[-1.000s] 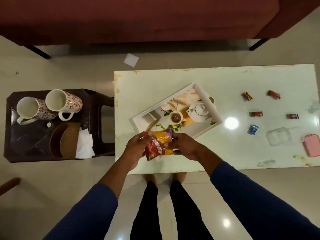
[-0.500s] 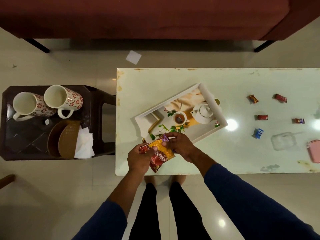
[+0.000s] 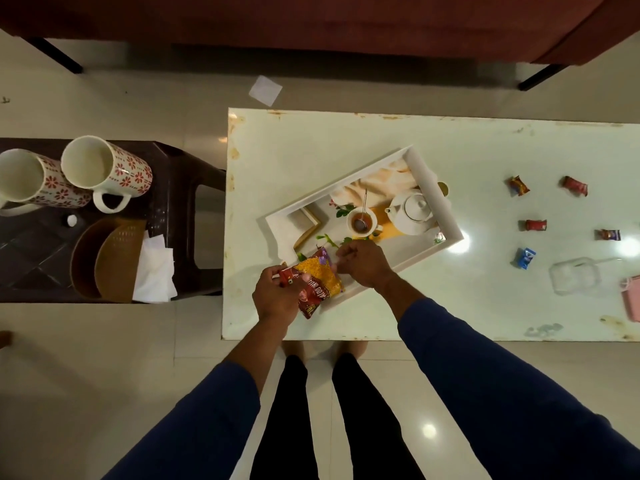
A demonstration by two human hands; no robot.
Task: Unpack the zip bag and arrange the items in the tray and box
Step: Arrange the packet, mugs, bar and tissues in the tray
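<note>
A red and yellow snack packet lies tilted over the near left corner of the white tray, which has a teapot picture printed on its floor. My left hand grips the packet's red left end. My right hand pinches its upper right corner. Several wrapped candies are scattered on the white table to the right. A clear plastic box and a pink item sit near the table's right edge.
A dark stool to the left carries two flowered mugs, brown bowls and white tissues. A red sofa runs along the far side. A white paper scrap lies on the floor.
Both hands have carried the snack packet forward and lowered it from above the table's near edge onto the tray's near corner.
</note>
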